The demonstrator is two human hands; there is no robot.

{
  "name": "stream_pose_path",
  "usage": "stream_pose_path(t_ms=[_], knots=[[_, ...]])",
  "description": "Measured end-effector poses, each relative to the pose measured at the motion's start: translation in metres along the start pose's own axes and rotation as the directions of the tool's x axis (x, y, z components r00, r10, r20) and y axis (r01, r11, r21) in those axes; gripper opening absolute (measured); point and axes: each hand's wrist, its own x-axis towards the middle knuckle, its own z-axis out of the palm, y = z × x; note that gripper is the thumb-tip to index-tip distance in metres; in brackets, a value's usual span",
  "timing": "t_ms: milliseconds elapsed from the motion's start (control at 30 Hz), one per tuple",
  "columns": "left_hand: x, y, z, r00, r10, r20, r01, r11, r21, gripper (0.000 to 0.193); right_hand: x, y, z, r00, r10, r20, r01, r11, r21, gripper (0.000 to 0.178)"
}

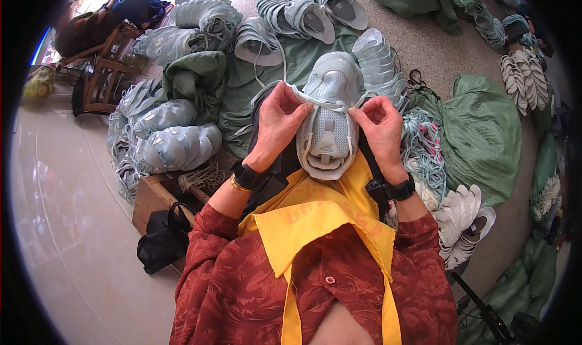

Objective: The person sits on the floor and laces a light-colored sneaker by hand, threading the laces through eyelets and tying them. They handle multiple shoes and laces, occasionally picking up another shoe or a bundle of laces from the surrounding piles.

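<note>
A pale blue-grey shoe upper [330,140] lies over my lap, its toe pointing away from me and its tongue and heel opening toward me. Across its middle runs a pale flat shoelace [302,98]. My left hand [280,124] pinches the lace between thumb and fingertips at the upper's left edge. At the right edge my right hand [382,127] is also closed, thumb against forefinger, on the lace. A loose stretch of lace trails up from the left hand toward the stacked uppers. The underside of the upper is hidden.
Stacked pale uppers [176,145] lie left of me, with more bundles [297,15] ahead. Green sacks [485,133] spread on the right, beside tangled laces [419,140] and white uppers [464,218]. A wooden box [151,202] with a black bag [162,242] stands near my left elbow.
</note>
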Motion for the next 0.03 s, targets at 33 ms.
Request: stream_pose_path(t_ms=[33], knots=[[-0.0003,-0.003,-0.0009,1.0,0.023,-0.012,-0.023,1.0,0.021,0.023,-0.0011,0.0004,-0.0026,1.0,0.001,0.005,0.0,0.996,-0.086,0.019]])
